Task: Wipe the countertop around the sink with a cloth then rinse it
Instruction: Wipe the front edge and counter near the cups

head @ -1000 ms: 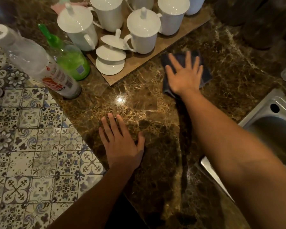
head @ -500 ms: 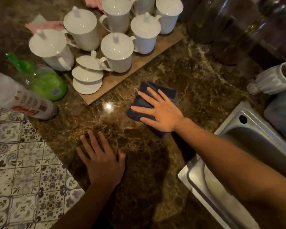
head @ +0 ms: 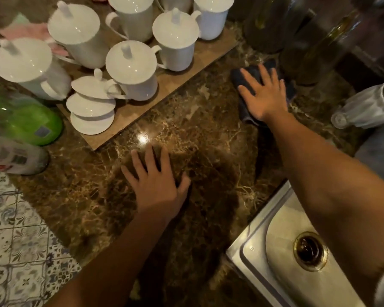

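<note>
A dark blue cloth [head: 246, 77] lies flat on the brown marble countertop [head: 200, 134], close to the dark bottles at the back. My right hand [head: 264, 96] presses on the cloth with straight, spread fingers and covers most of it. My left hand [head: 155, 180] rests flat on the bare marble nearer the front edge, fingers spread, holding nothing. The steel sink [head: 275, 251] sits at the lower right, its drain [head: 309, 251] visible beside my right forearm.
A wooden board [head: 169, 94] with several white lidded cups [head: 131, 67] stands at the back left. A green bottle [head: 24, 120] and a clear labelled bottle [head: 11, 156] stand at the left edge. Dark glass bottles [head: 319, 47] line the back right; a clear plastic jar [head: 370, 107] lies beside the sink. Patterned floor tiles [head: 20, 240] show below left.
My right hand has slid the cloth to the right and farther back, from near the board's corner to beside the dark bottles. The left hand stays flat on the marble.
</note>
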The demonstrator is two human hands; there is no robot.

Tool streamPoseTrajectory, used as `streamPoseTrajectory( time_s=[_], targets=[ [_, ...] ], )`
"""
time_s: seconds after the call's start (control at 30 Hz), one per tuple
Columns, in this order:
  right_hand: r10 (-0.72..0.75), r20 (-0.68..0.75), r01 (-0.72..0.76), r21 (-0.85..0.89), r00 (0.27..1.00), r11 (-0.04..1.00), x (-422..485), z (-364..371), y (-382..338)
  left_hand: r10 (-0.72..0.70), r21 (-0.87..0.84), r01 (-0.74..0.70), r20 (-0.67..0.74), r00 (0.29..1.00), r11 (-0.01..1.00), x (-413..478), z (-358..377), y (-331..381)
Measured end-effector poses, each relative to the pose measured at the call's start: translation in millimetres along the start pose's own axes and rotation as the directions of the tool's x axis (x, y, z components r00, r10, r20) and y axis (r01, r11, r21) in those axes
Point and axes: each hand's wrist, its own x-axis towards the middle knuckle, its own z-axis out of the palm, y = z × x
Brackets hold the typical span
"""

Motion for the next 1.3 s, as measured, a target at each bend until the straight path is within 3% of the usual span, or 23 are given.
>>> streamPoseTrajectory(
  time_s=[0.2, 0.3, 0.43, 0.6, 0.67, 0.73, 0.77, 0.87, 0.97, 1.03, 1.13, 1.23, 1.3],
  targets=[
    [0.153, -0.037, -0.150, 0.070, 0.988, 0.986, -39.7, 15.5, -1.5, -0.051, 0.037, 0.052, -0.029, 0.998, 0.998, 8.8, 9.0, 18.3],
    [-0.043, -0.054, 0.044, 0.024, 0.998, 0.999, -107.7, 35.8, -21.7, -0.033, 0.041, 0.034, -0.038, 0.999, 0.999, 8.2, 9.3, 21.3],
    [-0.326, -0.006, 0.322, -0.144, 0.945, 0.936, -195.7, 59.1, -30.3, 0.015, 0.043, -0.012, -0.074, 0.997, 0.999, 7.6, 10.4, 20.7],
    [-0.532, 0.067, 0.535, -0.169, 0.844, 0.827, -173.6, 48.2, 1.4, 0.008, 0.021, -0.005, -0.103, 0.995, 1.000, 7.8, 10.3, 19.5],
    [-0.434, 0.003, 0.431, -0.125, 0.901, 0.894, -133.2, 34.1, 34.7, 0.005, 0.023, -0.003, -0.107, 0.994, 1.000, 9.2, 10.6, 19.9],
    [-0.143, -0.077, 0.139, -0.060, 0.987, 0.988, -96.0, 20.2, 65.9, 0.004, 0.032, 0.000, -0.116, 0.993, 0.999, 9.6, 11.5, 20.6],
    [0.014, -0.094, -0.016, -0.019, 0.995, 1.000, -82.6, 15.9, 75.9, 0.004, 0.039, 0.001, -0.121, 0.993, 0.999, 10.0, 11.9, 20.2],
    [0.362, -0.110, -0.352, 0.099, 0.926, 0.931, -66.9, 11.9, 72.8, 0.005, 0.048, 0.000, -0.121, 0.993, 0.999, 10.8, 12.2, 19.4],
    [0.507, -0.083, -0.486, 0.186, 0.858, 0.854, -86.1, 20.8, 32.5, 0.006, 0.045, -0.001, -0.120, 0.993, 0.999, 10.5, 12.8, 19.4],
    [0.426, -0.089, -0.410, 0.158, 0.900, 0.898, -127.4, 36.4, 2.5, 0.019, 0.040, -0.015, -0.121, 0.992, 0.999, 9.9, 13.1, 19.6],
    [0.052, -0.093, -0.052, 0.007, 0.994, 0.999, -210.6, 58.4, -23.1, 0.027, 0.041, -0.022, -0.126, 0.992, 0.999, 8.2, 12.9, 17.9],
    [-0.252, -0.008, 0.251, -0.072, 0.968, 0.965, -245.7, 59.0, 5.2, 0.018, 0.024, -0.015, -0.103, 0.994, 1.000, 7.9, 10.6, 18.2],
    [-0.290, -0.035, 0.286, -0.091, 0.956, 0.954, -233.7, 53.1, 32.5, 0.016, 0.026, -0.014, -0.090, 0.996, 1.000, 8.0, 8.2, 18.0]
  ],
)
